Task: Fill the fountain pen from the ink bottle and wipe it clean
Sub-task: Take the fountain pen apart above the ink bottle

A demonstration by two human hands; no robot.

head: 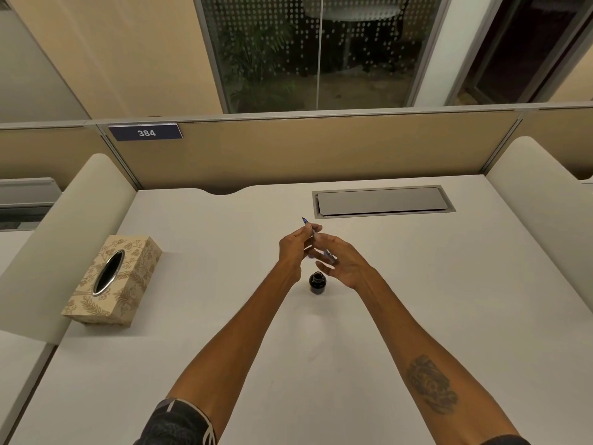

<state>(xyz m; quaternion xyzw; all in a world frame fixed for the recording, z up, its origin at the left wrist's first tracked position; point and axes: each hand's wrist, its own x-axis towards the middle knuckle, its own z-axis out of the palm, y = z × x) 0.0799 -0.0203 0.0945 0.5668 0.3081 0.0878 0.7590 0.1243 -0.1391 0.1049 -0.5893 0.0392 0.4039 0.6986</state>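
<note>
A small dark ink bottle point(317, 282) stands uncapped on the white desk, just below my hands. My left hand point(293, 248) pinches the fountain pen point(307, 223) near its front, with the blue-tinted nib pointing up and away from me. My right hand point(340, 260) holds the rear part of the pen between thumb and fingers, its other fingers spread loosely. Both hands hover above the desk, slightly beyond the bottle. The pen's middle is hidden by my fingers.
A patterned beige tissue box point(114, 281) with an oval opening sits at the left of the desk point(417, 316). A grey metal cable hatch point(383, 201) lies at the back right. A partition with a "384" sign point(146, 132) borders the far edge.
</note>
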